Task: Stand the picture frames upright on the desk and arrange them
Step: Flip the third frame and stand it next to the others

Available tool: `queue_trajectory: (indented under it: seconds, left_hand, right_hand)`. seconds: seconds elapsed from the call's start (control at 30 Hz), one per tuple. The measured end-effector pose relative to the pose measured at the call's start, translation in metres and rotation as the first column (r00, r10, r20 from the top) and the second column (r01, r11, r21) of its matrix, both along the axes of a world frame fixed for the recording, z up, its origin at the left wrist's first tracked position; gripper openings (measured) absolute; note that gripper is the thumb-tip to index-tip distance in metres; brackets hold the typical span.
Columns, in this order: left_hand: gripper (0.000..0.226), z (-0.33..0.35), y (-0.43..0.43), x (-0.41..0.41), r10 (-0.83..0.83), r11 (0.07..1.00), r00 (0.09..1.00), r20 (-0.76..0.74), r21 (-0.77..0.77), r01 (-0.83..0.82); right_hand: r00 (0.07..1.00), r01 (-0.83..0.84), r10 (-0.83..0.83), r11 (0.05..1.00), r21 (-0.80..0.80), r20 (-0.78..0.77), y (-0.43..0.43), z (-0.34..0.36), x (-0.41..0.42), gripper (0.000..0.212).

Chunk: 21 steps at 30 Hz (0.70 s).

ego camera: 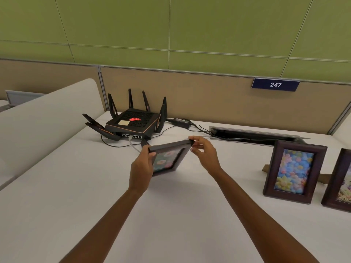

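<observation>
Left hand and right hand both clamp a tilted dark wooden picture frame above the white table, well apart from an upright flower-print frame.

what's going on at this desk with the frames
A person holds a dark picture frame in both hands, left hand on its left side and right hand at its top right corner, tilted above the white desk. Two other frames, and, already stand upright on the right. A black router sits behind.
</observation>
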<state>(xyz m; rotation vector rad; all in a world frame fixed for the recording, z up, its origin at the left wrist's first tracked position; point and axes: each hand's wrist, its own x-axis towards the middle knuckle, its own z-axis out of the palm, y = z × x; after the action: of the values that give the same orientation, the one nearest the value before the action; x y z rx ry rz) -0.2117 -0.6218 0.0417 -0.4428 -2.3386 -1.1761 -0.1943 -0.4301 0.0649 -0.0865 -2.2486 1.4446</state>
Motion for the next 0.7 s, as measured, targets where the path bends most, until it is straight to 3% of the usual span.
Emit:
queue_trajectory:
  seconds: [0.2, 0.37, 0.5, 0.7]
  left_hand:
    - [0.021, 0.011, 0.025, -0.007, 0.016, 0.989, 0.997, 0.075, 0.148, -0.027]
    - [0.023, 0.023, 0.047, -0.001, -0.101, 0.949, 0.977, 0.19, 0.313, 0.037]
    - [0.032, 0.034, 0.066, -0.007, -0.176, 0.891, 0.944, 0.281, 0.453, 0.031]
    - [0.035, 0.035, 0.094, -0.012, -0.274, 0.875, 0.913, 0.302, 0.472, 0.106]
  right_hand:
    - [0.999, -0.025, 0.021, 0.994, -0.104, -0.036, 0.015, 0.003, 0.007, 0.042]
    - [0.994, -0.01, 0.041, 0.958, -0.286, 0.102, 0.035, -0.01, 0.02, 0.041]
    - [0.972, -0.016, 0.096, 0.937, -0.349, 0.213, 0.053, -0.027, 0.037, 0.022]
    - [0.975, 0.019, 0.093, 0.872, -0.489, 0.203, 0.076, -0.04, 0.053, 0.006]
